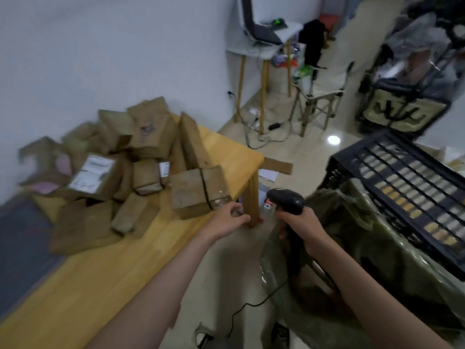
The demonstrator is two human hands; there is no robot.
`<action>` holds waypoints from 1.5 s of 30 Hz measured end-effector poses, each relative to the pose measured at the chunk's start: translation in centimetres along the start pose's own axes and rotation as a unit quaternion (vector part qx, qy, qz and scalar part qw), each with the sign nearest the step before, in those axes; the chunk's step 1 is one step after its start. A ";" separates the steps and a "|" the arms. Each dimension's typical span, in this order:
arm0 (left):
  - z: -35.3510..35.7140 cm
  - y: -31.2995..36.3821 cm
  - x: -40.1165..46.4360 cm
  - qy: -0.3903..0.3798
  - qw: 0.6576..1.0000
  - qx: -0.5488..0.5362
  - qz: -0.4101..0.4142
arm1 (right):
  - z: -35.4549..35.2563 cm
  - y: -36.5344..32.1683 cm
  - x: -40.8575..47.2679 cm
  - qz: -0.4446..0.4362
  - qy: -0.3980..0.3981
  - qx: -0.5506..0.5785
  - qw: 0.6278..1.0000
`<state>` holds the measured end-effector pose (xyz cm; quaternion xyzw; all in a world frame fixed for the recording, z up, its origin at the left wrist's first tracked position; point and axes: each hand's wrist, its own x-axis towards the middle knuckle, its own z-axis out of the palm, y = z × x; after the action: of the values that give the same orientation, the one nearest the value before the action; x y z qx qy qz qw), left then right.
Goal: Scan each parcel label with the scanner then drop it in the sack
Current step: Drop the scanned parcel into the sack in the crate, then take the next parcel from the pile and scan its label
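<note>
Mostly blurred, so no label text is readable: white labels show on two parcels in the pile on the wooden table, one large on a box at left, one small on a box mid-pile; print is too smeared to make out. Nearest parcel, a brown box w/ a dark band round it and clear tape at its near corner, sits at the table's edge, long axis running left-right, taped end toward the hands. Left hand is just beside that corner, fingers curled, thumb and forefinger close; whether it pinches the tape can't be told. Right hand grips the black scanner by its handle, head pointing left toward the parcel, cable trailing to the floor. Greenish sack hangs open below the right arm, against a black crate.
</note>
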<state>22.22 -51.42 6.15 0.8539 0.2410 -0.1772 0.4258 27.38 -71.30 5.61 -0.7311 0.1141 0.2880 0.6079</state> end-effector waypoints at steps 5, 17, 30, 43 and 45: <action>-7.5 -4.6 -3.4 0.047 0.999 -0.026 -0.006 | 7.7 -3.3 -1.7 -0.046 -0.065 -0.031 0.996; -21.7 -18.1 -9.9 0.171 0.976 -0.121 -0.057 | 27.4 -8.7 -5.2 -0.093 -0.228 -0.082 0.966; -30.3 -24.5 -8.3 0.243 0.956 -0.148 -0.077 | 41.2 -12.1 -0.8 -0.022 -0.295 -0.025 0.955; -35.4 -26.7 1.8 0.266 0.943 -0.143 -0.138 | 47.9 -12.6 7.7 0.080 -0.332 0.009 0.940; -35.7 -27.5 2.9 0.255 0.943 -0.151 -0.153 | 48.7 -12.6 8.3 0.074 -0.337 -0.007 0.939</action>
<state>12.58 -7.31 7.58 0.7487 0.4937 0.0221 0.4418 26.86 -20.35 6.66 -0.5849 -0.0456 0.5625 0.5826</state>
